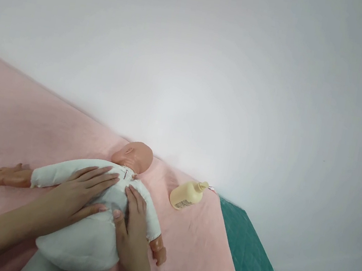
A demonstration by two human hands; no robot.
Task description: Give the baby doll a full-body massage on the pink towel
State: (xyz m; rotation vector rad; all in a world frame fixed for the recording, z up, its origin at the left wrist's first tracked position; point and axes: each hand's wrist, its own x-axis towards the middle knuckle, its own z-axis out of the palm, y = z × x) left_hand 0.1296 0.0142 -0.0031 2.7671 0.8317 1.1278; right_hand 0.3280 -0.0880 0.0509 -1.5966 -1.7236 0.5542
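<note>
A baby doll (pixel 90 240) with a white cloth body lies face down on a pink sheet, its head turned to the left. Its bare plastic head (pixel 141 154) is close to the wall, and its arms stretch out to both sides. My left hand (pixel 88 189) lies flat on the left side of the doll's upper back, fingers extended. On the right side of the back rests my right hand (pixel 133 224), its fingers stretched towards the doll's neck and its thumb apart. Both palms face down on the cloth, and neither hand grasps anything.
A cream pump bottle (pixel 186 195) stands to the right of the doll, near the wall. The pink sheet (pixel 195 258) covers the surface up to a green strip (pixel 251 253) at the right. A pale wall (pixel 193 63) rises behind.
</note>
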